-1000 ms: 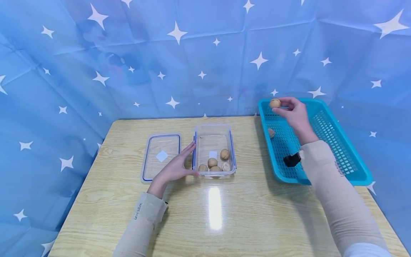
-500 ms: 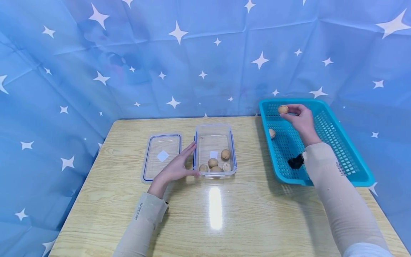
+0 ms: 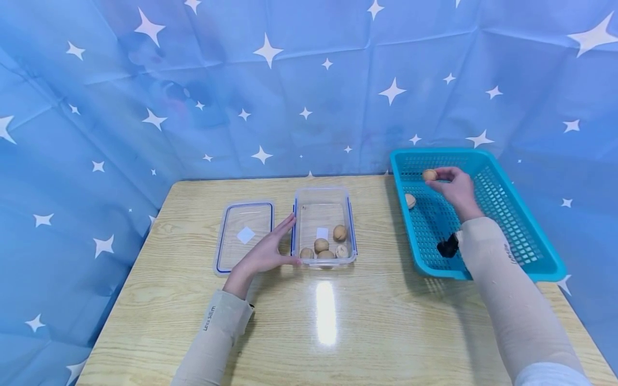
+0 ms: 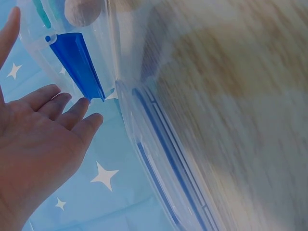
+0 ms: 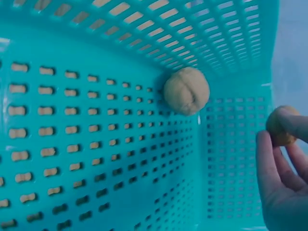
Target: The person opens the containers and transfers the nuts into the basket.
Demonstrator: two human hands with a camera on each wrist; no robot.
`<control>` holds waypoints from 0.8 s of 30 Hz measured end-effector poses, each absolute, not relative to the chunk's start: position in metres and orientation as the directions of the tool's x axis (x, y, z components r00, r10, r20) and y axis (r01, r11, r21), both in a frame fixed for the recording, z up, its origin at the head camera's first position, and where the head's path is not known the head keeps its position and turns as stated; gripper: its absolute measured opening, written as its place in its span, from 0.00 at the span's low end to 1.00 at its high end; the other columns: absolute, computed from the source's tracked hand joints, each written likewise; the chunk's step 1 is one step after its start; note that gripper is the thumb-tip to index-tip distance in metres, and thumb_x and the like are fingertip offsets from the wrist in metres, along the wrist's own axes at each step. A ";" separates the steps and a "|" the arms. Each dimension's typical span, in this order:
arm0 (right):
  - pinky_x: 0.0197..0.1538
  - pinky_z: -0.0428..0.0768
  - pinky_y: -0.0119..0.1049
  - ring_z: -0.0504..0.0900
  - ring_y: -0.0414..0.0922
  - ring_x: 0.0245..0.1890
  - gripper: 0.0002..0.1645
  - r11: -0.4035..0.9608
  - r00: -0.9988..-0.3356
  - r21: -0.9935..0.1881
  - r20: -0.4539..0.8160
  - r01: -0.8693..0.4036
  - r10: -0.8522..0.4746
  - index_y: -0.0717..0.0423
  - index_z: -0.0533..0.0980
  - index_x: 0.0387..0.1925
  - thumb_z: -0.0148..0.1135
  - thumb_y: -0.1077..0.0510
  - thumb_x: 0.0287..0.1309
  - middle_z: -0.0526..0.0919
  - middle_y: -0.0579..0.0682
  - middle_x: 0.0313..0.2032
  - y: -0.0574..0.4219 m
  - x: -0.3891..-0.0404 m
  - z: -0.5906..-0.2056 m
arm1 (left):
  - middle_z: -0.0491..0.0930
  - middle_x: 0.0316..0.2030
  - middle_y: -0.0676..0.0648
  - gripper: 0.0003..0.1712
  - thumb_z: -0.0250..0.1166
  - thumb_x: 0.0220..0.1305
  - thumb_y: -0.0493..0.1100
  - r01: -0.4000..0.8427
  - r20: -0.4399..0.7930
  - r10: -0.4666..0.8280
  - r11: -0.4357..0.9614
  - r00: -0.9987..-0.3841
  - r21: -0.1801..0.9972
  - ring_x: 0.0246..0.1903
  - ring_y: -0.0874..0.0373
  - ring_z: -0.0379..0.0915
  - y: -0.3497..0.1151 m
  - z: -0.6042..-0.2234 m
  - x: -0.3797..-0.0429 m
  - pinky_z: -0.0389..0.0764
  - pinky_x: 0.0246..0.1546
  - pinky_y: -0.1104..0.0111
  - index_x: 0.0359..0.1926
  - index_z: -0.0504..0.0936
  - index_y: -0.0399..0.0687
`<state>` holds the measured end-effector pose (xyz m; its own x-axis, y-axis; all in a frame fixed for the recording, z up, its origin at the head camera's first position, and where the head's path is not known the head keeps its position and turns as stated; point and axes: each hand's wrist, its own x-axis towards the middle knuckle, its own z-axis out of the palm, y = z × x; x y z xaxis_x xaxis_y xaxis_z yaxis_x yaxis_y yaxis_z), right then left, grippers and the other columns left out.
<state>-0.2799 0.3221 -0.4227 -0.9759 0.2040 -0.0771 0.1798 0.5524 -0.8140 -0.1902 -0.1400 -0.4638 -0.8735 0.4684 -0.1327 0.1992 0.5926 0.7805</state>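
My right hand point(image 3: 456, 188) pinches a walnut point(image 3: 429, 175) between thumb and fingers, inside the far part of the teal basket point(image 3: 419, 262). A second walnut point(image 5: 186, 91) lies against the basket's side wall. At the table's middle stands a clear plastic box point(image 3: 318, 194) with blue clips, several walnuts point(image 3: 340, 232) gathered mostly at its near end. My left hand point(image 3: 266, 252) is spread along the box's left side, thumb at the near corner and fingertips at the wall. In the left wrist view, its straight fingers point(image 4: 77, 115) are close to a blue clip point(image 4: 77, 65).
A clear lid point(image 3: 243, 217) with a blue seal lies on the wooden table point(image 3: 270, 343), left of the box and partly behind my left hand. A blue star-patterned cloth point(image 3: 309, 80) hangs right behind the table's far edge.
My right hand has moved with its walnut from over the basket's far left corner rightward and nearer, down into the basket. The left hand stays by the box.
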 end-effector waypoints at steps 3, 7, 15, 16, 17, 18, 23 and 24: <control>0.62 0.73 0.55 0.66 0.61 0.66 0.36 0.553 -0.979 -0.813 -0.092 0.180 0.183 0.62 0.64 0.68 0.58 0.45 0.69 0.68 0.65 0.67 0.324 -0.279 -0.427 | 0.39 0.81 0.53 0.63 0.77 0.51 0.54 0.202 -0.131 0.468 0.596 -0.874 0.777 0.80 0.45 0.36 -0.140 -0.464 -0.190 0.50 0.77 0.43 0.80 0.47 0.56; 0.64 0.71 0.60 0.66 0.64 0.66 0.35 0.566 -0.981 -0.804 -0.113 0.185 0.159 0.64 0.63 0.68 0.57 0.47 0.70 0.67 0.69 0.67 0.326 -0.277 -0.431 | 0.39 0.81 0.53 0.63 0.77 0.51 0.55 0.206 -0.129 0.469 0.597 -0.874 0.776 0.80 0.45 0.36 -0.140 -0.465 -0.190 0.50 0.77 0.43 0.80 0.47 0.57; 0.65 0.71 0.62 0.69 0.66 0.63 0.36 0.593 -0.974 -0.773 -0.193 0.226 0.120 0.69 0.61 0.68 0.58 0.51 0.69 0.66 0.72 0.65 0.335 -0.279 -0.444 | 0.39 0.81 0.53 0.64 0.78 0.51 0.54 0.201 -0.135 0.466 0.600 -0.874 0.774 0.80 0.45 0.36 -0.140 -0.465 -0.190 0.50 0.77 0.42 0.80 0.47 0.55; 0.64 0.72 0.62 0.69 0.66 0.62 0.36 0.601 -0.973 -0.765 -0.202 0.230 0.115 0.69 0.61 0.68 0.59 0.51 0.69 0.67 0.72 0.64 0.336 -0.279 -0.446 | 0.39 0.81 0.53 0.64 0.78 0.51 0.54 0.200 -0.135 0.466 0.600 -0.874 0.775 0.80 0.45 0.36 -0.140 -0.465 -0.190 0.50 0.77 0.42 0.80 0.47 0.54; 0.63 0.72 0.62 0.69 0.66 0.62 0.37 0.613 -0.972 -0.756 -0.207 0.230 0.108 0.69 0.61 0.68 0.59 0.50 0.69 0.67 0.72 0.64 0.338 -0.280 -0.448 | 0.39 0.81 0.53 0.64 0.78 0.51 0.54 0.199 -0.135 0.466 0.600 -0.875 0.775 0.80 0.45 0.36 -0.140 -0.465 -0.190 0.50 0.76 0.42 0.80 0.47 0.53; 0.63 0.72 0.61 0.69 0.66 0.61 0.37 0.621 -0.972 -0.749 -0.215 0.230 0.100 0.69 0.61 0.67 0.59 0.50 0.69 0.67 0.72 0.63 0.339 -0.280 -0.450 | 0.39 0.81 0.53 0.64 0.78 0.51 0.54 0.200 -0.134 0.465 0.599 -0.875 0.775 0.80 0.45 0.36 -0.140 -0.465 -0.190 0.50 0.76 0.42 0.80 0.47 0.53; 0.61 0.74 0.60 0.70 0.65 0.60 0.38 0.648 -0.968 -0.730 -0.247 0.216 0.044 0.71 0.62 0.67 0.61 0.50 0.67 0.68 0.72 0.62 0.344 -0.282 -0.455 | 0.39 0.81 0.53 0.64 0.77 0.51 0.55 0.203 -0.131 0.467 0.598 -0.875 0.775 0.79 0.45 0.36 -0.139 -0.464 -0.190 0.51 0.76 0.42 0.80 0.47 0.52; 0.61 0.75 0.59 0.70 0.65 0.59 0.38 0.650 -0.966 -0.728 -0.255 0.217 0.037 0.71 0.62 0.67 0.61 0.50 0.67 0.67 0.71 0.62 0.345 -0.282 -0.456 | 0.39 0.81 0.52 0.64 0.77 0.51 0.55 0.204 -0.130 0.468 0.597 -0.874 0.775 0.79 0.45 0.36 -0.139 -0.464 -0.190 0.51 0.76 0.42 0.80 0.47 0.52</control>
<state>-0.2823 0.3449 -0.4560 -0.9661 0.0369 -0.2554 0.2173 0.6502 -0.7280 -0.1902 -0.1394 -0.4642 -0.8741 0.4680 -0.1302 0.2044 0.5974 0.7754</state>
